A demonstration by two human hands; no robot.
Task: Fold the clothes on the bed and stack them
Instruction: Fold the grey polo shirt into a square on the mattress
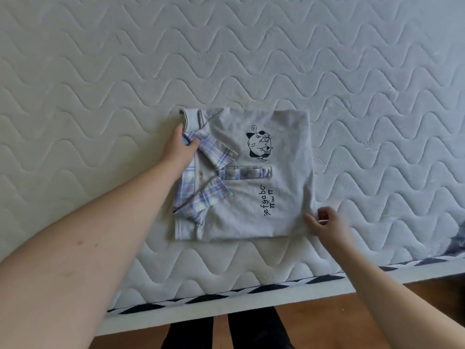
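Quilted in a wavy stitch, the pale grey mattress (251, 59) fills nearly all we can see, and on it, toward its near edge and about midway along what shows, lies our folded shirt (281, 197). It is light grey, folded into a rough square, with a black cartoon print (260, 146) and a line of lettering (268, 200) on the upper face. Its plaid collar (201, 195) and plaid button placket (245, 171) point toward the mattress's left side, the collar flaps splayed open and a little rumpled.

Our left hand (180, 149) is at the shirt's left edge, thumb and fingers curled round the upper collar flap and gripping it. Our right hand (327, 222) is at the shirt's near right corner, fingers bent and pinching the cloth of that corner, which is drawn out a little past the square. Both forearms reach in from below, the left one crossing much bare mattress.

Around the shirt we see open quilted surface on the far side, to the left and to the right, with a narrower strip between the shirt's near edge and the mattress border. That border carries a black-and-white piping (226, 297) above a white bed frame (201, 313). At the right end of the near edge a bit of dark blue fabric (456, 245) pokes into view; what it is we cannot tell. Below the frame lies a wooden floor (314, 321), with our dark trouser legs (226, 331) standing close against the bed
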